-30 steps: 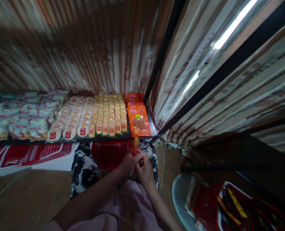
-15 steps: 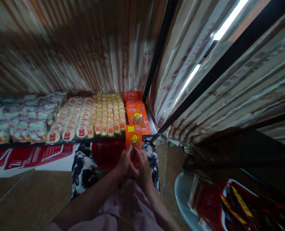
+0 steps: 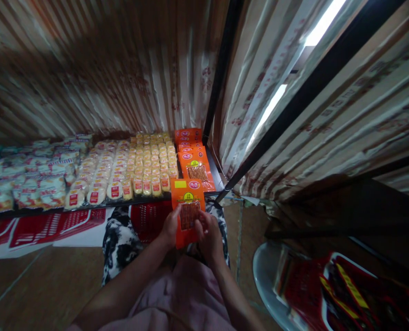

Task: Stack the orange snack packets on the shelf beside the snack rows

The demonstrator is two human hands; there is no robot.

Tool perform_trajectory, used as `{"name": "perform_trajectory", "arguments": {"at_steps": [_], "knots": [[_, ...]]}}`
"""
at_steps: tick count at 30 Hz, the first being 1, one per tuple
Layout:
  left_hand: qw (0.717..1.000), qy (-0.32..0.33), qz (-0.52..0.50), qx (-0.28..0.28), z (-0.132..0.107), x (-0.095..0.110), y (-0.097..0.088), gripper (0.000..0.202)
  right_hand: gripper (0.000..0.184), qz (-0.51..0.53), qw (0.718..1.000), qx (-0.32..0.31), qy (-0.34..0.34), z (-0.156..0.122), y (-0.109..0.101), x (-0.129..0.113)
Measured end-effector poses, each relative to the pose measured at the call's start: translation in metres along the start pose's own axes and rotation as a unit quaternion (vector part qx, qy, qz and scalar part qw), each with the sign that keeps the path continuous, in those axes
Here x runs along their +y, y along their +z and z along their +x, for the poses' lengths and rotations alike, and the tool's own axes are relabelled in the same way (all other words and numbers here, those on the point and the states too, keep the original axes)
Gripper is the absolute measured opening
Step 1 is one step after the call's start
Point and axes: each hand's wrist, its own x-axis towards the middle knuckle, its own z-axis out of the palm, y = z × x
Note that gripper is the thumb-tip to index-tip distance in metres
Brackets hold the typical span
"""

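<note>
An orange snack packet with a clear window showing brown sticks is held up over my lap, its front facing me. My left hand pinches its left edge, thumb on the front. At the right edge is my right hand, fingers curled against the packet by the window. Just beyond the held packet, a stack of similar orange packets lies at the right end of a dark shelf.
Left of the stack are rows of small yellow wrapped cakes, round white wrapped cakes and bagged bread. Red baskets sit under the shelf. A black post slants up at right. A basket of packets stands lower right.
The orange packet has come flatter toward me and shows more of its front and window. My hands have moved apart to its two side edges.
</note>
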Motion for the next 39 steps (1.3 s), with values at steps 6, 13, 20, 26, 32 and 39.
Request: {"name": "perform_trajectory", "arguments": {"at_steps": [6,13,20,26,32,39], "knots": [[0.995,-0.054,-0.075,-0.028,-0.002,0.003,-0.004,0.041,0.041,0.089,0.988,0.052,0.114,0.024,-0.003,0.011],[0.992,-0.099,-0.066,-0.046,-0.006,0.005,-0.004,0.045,0.042,0.355,0.893,-0.018,0.275,0.05,-0.006,0.001],[0.986,-0.108,-0.128,-0.016,-0.004,0.005,-0.005,0.038,0.035,0.34,0.893,-0.018,0.293,0.055,-0.003,0.013],[0.979,-0.133,-0.155,-0.019,-0.006,0.012,0.0,0.043,0.034,0.259,0.933,-0.016,0.251,0.06,-0.001,0.017],[0.973,-0.141,-0.177,-0.047,-0.005,0.012,0.0,0.046,0.042,0.218,0.953,-0.013,0.209,0.062,0.0,0.02],[0.976,-0.101,-0.183,-0.054,0.001,0.014,-0.007,0.048,0.047,0.175,0.973,0.017,0.147,0.044,0.007,0.022]]}}
